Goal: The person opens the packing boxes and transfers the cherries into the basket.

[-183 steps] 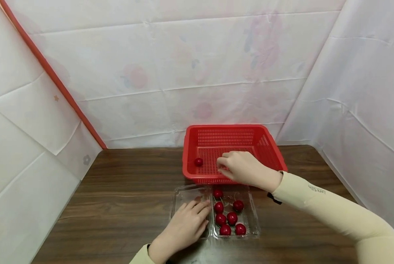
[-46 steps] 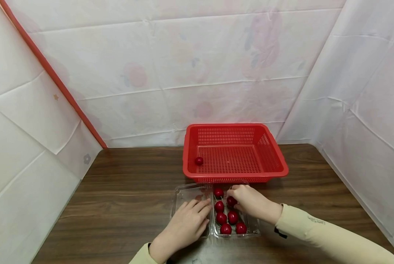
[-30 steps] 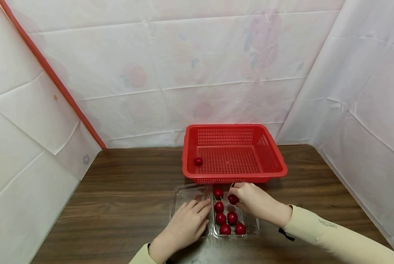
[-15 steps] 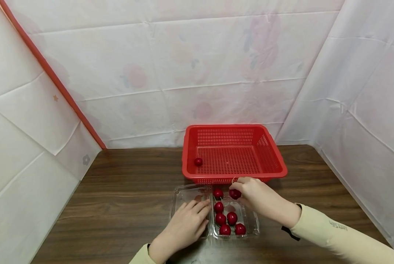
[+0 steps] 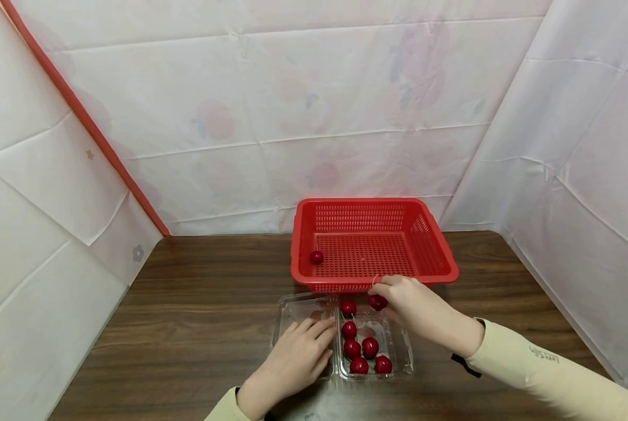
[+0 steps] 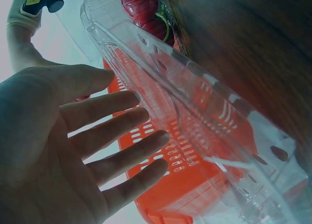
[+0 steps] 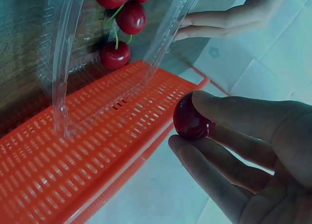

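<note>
My right hand (image 5: 421, 310) pinches a dark red cherry (image 7: 187, 119) between thumb and fingers. In the head view that cherry is raised over the far end of a clear plastic clamshell box (image 5: 398, 345), near the basket's front rim, its thin stem pointing up. Several more cherries (image 5: 369, 348) lie in the box's right half, most along its left side. My left hand (image 5: 297, 355) rests on the opened lid (image 5: 292, 309) with its fingers straight and spread; the left wrist view shows its fingertips right at the clear plastic.
A red perforated basket (image 5: 358, 202) stands directly behind the box, with one cherry (image 5: 316, 257) in its left front corner. The wooden table (image 5: 209, 292) is bounded by a white patterned cloth (image 5: 272, 105) at the back and sides.
My right hand, over the basket at first, came down to the box and took hold of a cherry, then lifted it slightly toward the basket. My left hand stayed put.
</note>
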`<state>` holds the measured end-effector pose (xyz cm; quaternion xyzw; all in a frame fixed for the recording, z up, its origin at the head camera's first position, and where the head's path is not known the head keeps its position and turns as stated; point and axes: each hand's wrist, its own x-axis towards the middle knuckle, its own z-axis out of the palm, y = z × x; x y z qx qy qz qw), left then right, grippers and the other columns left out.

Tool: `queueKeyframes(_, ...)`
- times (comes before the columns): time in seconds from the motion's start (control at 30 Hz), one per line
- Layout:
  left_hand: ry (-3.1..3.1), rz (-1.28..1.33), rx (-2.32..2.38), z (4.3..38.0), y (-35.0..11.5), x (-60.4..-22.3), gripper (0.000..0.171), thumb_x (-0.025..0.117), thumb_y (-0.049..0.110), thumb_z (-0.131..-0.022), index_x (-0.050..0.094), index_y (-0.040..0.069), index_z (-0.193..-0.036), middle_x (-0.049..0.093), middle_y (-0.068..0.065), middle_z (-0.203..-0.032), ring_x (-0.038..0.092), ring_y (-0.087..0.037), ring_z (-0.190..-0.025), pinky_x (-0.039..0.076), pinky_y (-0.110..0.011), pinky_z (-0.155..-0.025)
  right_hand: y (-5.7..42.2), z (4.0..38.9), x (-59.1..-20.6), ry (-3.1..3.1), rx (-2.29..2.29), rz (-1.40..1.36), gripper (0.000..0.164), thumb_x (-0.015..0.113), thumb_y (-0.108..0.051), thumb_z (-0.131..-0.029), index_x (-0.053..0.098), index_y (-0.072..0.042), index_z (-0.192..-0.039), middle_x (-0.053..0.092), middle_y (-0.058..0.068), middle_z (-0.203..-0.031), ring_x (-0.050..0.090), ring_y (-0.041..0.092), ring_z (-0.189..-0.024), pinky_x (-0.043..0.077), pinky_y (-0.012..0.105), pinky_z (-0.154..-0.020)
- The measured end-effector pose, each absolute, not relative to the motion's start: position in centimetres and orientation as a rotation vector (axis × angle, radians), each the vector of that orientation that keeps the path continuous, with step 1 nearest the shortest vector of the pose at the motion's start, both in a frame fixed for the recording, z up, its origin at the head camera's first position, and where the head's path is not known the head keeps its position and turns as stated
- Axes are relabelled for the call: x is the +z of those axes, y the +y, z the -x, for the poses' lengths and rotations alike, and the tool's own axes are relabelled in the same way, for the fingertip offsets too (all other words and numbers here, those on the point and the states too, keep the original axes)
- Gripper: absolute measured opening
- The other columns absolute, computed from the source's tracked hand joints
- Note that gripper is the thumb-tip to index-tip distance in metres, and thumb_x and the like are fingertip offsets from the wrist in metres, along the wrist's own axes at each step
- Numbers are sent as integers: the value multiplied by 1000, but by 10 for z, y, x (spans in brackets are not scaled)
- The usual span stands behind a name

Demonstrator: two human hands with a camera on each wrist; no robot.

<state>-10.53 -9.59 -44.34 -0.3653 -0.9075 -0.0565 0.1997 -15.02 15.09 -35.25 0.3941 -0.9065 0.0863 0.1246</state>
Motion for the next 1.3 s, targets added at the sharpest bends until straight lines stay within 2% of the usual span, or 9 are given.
queueKeyframes(0.27, -2518, 1027, -172, 106, -96, -444, 35, 67, 31, -84, 67, 14, -114, 63, 0, -123, 58, -17, -99, 45, -33, -71, 151, 159, -350, -2625, 219, -1123, 30, 82, -3, -65, 68, -8, -91, 62, 1, -78, 63, 14, -71, 52, 28, -63)
queueKeyframes(0.8, -2533, 1028, -164, 105, -96, -444, 34, 66, 32, -84, 67, 14, -113, 63, 0, -123, 59, -17, -100, 45, -33, -71, 146, 182, -346, -2639, 268, -1100, 31, 81, -2, -68, 68, -7, -96, 65, 3, -85, 65, 15, -76, 53, 27, -65)
queueKeyframes(1.3, -2560, 1028, -162, 105, -96, -443, 34, 65, 32, -86, 67, 15, -114, 63, 0, -124, 58, -17, -102, 46, -33, -73, 137, 203, -344, -2668, 293, -1072, 28, 80, -2, -70, 68, -7, -94, 65, 3, -83, 65, 14, -76, 54, 27, -66)
